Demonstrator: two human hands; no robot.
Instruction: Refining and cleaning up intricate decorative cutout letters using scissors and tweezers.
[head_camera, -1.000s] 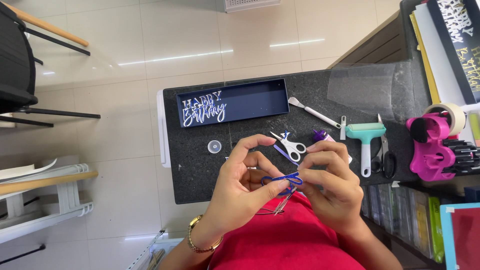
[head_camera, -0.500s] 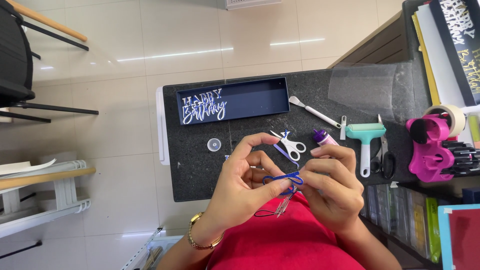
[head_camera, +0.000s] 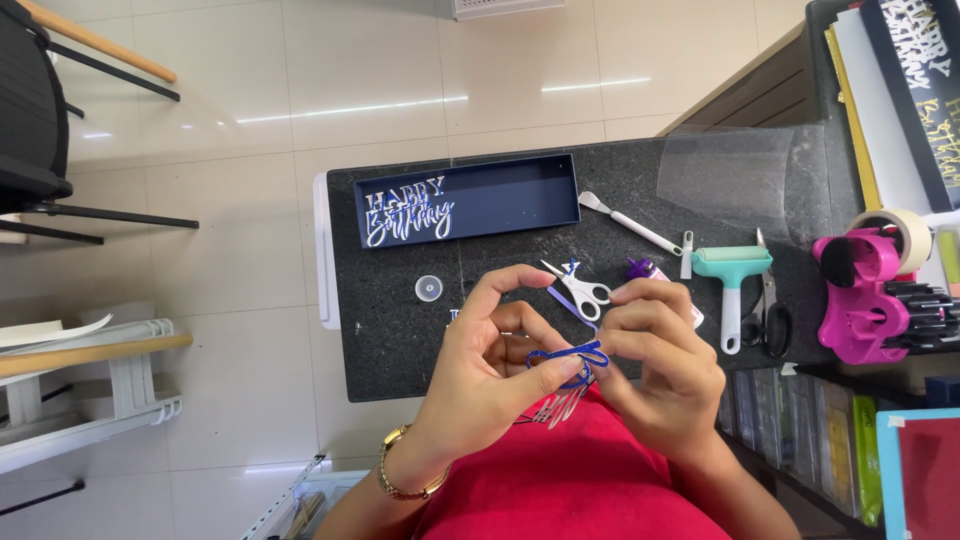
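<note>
Left hand (head_camera: 480, 370) and right hand (head_camera: 655, 375) pinch 1 blue cutout (head_camera: 568, 358), perhaps lettering, near a lettered tray (head_camera: 468, 200).

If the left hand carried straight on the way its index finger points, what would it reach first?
Probably the small white-handled scissors on the black table. The left hand arches its index finger toward them above the blue cut-out, though height over the table is unclear.

Tabletop (head_camera: 400, 340): bare stretch at near-left, only a small round cap (head_camera: 428, 289) on it. Far edge blocked by long dark tray (head_camera: 520, 195). Right half crowded: white scissors (head_camera: 578, 290), teal roller (head_camera: 732, 268), black scissors (head_camera: 770, 320), pink tape dispenser (head_camera: 865, 300) packed close together.
</note>
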